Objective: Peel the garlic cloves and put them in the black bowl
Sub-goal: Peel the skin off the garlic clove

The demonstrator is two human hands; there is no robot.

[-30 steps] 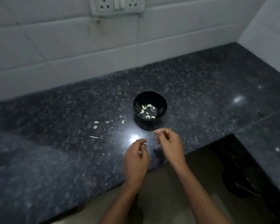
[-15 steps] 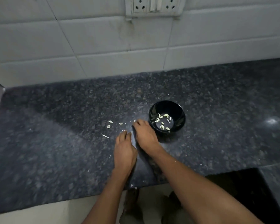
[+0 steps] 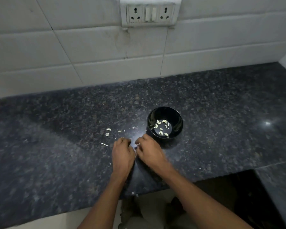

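The black bowl [image 3: 176, 114] stands on the dark granite counter [image 3: 56, 162] and holds several peeled garlic cloves [image 3: 161, 128]. My right hand [image 3: 149, 153] lies just left of and below the bowl, fingers curled, with a small white garlic piece [image 3: 138, 144] pinched at its fingertips. My left hand [image 3: 122, 152] sits close beside it, fingers curled down onto the counter. Whether anything is under those fingers is hidden. A few pale garlic scraps [image 3: 108, 131] and a thin sliver [image 3: 104, 144] lie on the counter left of the hands.
A white tiled wall with a socket and switch plate [image 3: 149, 13] rises behind the counter. The counter's front edge [image 3: 155, 191] runs below my wrists, and a dark recess [image 3: 238, 195] opens at the lower right.
The fingers of both hands, stretched flat toward the scraps half a second ago, have curled in. A white piece now shows at my right fingertips. The bowl has not moved.
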